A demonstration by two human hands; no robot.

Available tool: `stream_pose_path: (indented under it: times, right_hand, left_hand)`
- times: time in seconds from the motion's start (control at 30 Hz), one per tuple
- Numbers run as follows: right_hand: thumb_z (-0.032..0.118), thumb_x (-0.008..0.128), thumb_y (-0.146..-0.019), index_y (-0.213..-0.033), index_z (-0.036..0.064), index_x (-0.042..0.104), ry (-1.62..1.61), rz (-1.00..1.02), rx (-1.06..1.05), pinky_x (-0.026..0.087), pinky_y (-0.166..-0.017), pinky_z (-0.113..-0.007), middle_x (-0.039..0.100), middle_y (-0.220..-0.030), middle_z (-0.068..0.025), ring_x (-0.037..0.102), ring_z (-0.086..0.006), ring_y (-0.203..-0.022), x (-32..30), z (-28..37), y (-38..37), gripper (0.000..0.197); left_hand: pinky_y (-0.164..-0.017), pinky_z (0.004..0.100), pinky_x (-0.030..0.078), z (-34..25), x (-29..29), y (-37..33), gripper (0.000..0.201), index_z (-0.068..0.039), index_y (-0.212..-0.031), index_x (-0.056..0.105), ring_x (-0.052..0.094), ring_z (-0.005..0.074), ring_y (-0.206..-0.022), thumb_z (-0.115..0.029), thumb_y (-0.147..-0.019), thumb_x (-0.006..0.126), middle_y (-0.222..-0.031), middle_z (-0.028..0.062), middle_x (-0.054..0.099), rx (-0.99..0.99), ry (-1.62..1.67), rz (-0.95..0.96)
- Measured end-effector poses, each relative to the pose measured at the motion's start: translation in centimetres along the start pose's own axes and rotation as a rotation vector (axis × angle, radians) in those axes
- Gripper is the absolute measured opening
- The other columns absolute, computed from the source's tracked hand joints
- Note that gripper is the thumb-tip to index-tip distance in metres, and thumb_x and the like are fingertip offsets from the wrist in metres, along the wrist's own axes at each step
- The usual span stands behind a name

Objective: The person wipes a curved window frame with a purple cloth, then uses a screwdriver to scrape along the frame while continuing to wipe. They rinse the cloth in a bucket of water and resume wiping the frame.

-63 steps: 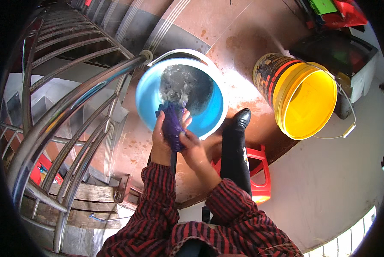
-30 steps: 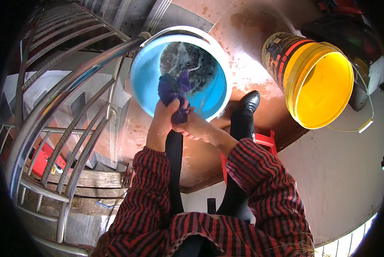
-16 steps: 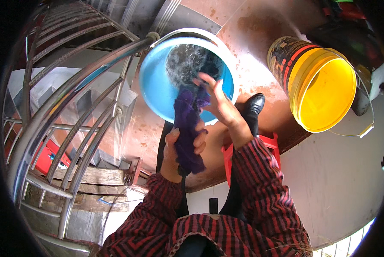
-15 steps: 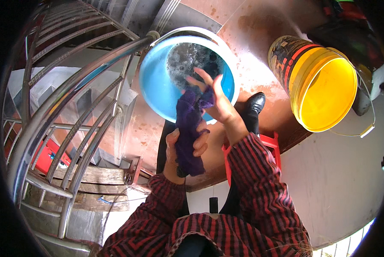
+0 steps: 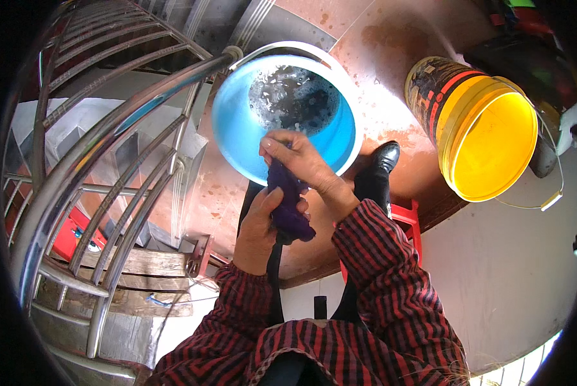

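A dark purple cloth (image 5: pixel 289 209) is bunched between my two hands, just over the near rim of a light blue bucket (image 5: pixel 234 128). My left hand (image 5: pixel 259 222) wraps round its lower part, thumb on top, and a loose end sticks out below. My right hand (image 5: pixel 301 157) closes over the cloth's upper end, fingers bent and pressed together. Whether the cloth is a garment or a rag I cannot tell. Sudsy grey water (image 5: pixel 291 96) lies in the bucket below, with white foam and bubbles on it.
On the right a yellow bucket (image 5: pixel 487 141) with a wire handle leans with its mouth toward me. A metal stair railing (image 5: pixel 118 128) runs along the left. A red stool (image 5: pixel 407 222) stands behind my right shoe (image 5: pixel 386 156). The tiled floor (image 5: pixel 365 38) has wet patches.
My right hand, spread beside the cloth before, has moved left and closed over its upper end. The cloth is now more bunched, and my left hand has shifted a little.
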State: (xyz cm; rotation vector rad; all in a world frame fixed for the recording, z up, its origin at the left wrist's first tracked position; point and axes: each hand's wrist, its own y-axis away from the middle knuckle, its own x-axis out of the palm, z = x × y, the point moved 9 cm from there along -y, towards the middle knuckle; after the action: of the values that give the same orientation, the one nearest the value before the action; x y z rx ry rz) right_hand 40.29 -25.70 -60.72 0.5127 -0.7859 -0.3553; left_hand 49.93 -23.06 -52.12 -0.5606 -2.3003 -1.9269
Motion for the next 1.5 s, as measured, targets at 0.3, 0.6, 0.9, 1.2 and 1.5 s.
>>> stream_pose_path:
  times: [0.3, 0.6, 0.9, 1.2, 1.5]
  right_hand:
    - [0.034, 0.053, -0.108, -0.082, -0.0019, 0.064, 0.3, -0.158, -0.027, 0.05, -0.065, -0.041, 0.061, -0.065, -0.0145, 0.06, -0.0257, -0.06, -0.3, -1.5, -1.8, 0.046]
    - [0.035, 0.054, -0.106, -0.085, 0.0024, 0.066, 0.554, -0.639, -0.035, 0.052, -0.071, -0.049, 0.07, -0.075, -0.0184, 0.068, -0.0418, -0.075, -4.5, -2.1, -1.5, 0.041]
    - [0.024, 0.07, -0.099, -0.126, 0.0061, 0.058, -0.621, -0.213, 0.093, 0.055, -0.096, -0.038, 0.071, -0.118, -0.015, 0.067, -0.0229, -0.108, -3.0, -3.9, 1.4, 0.035]
    - [0.0, 0.057, -0.099, -0.111, 0.0055, 0.054, -0.539, -0.311, -0.365, 0.054, -0.1, -0.041, 0.074, -0.105, -0.0142, 0.069, -0.0284, -0.114, -5.0, 1.0, 1.6, 0.013]
    - [0.013, 0.067, -0.101, -0.1, 0.005, 0.055, -0.46, -0.479, -0.429, 0.054, -0.086, -0.035, 0.068, -0.087, -0.0085, 0.068, -0.0191, -0.088, -2.8, 0.5, 5.3, 0.014]
  left_hand:
    - [-0.068, 0.0289, 0.05, 1.6, -5.2, -5.7, 0.031, 0.001, -0.11, 0.061, 0.059, 0.0106, -0.076, -0.006, -0.083, 0.075, -0.091, 0.0037, 0.066, 0.071, -0.588, -0.197]
    - [-0.076, 0.0411, 0.056, -1.5, -3.3, -9.1, 0.05, 0.003, -0.115, 0.061, 0.072, 0.0352, -0.085, -0.022, -0.078, 0.084, -0.092, 0.0181, 0.072, 0.554, -1.211, -0.244]
    - [-0.073, 0.0353, 0.057, -3.6, -0.3, -7.9, 0.071, 0.001, -0.14, 0.042, 0.068, 0.0228, -0.083, -0.011, -0.079, 0.076, -0.101, 0.0134, 0.066, 0.403, -1.12, -0.151]
    - [-0.096, 0.0533, 0.058, 2.0, -5.9, -5.0, 0.092, -0.003, -0.155, 0.031, 0.06, 0.0418, -0.123, -0.074, -0.098, 0.046, -0.139, 0.0182, 0.05, -0.016, 0.068, -0.256]
    - [-0.096, 0.043, 0.053, -1.8, -4.1, -10.0, 0.029, -0.009, -0.112, 0.056, 0.063, 0.0237, -0.104, -0.038, -0.108, 0.053, -0.106, 0.0061, 0.063, 0.417, 0.484, -0.118]
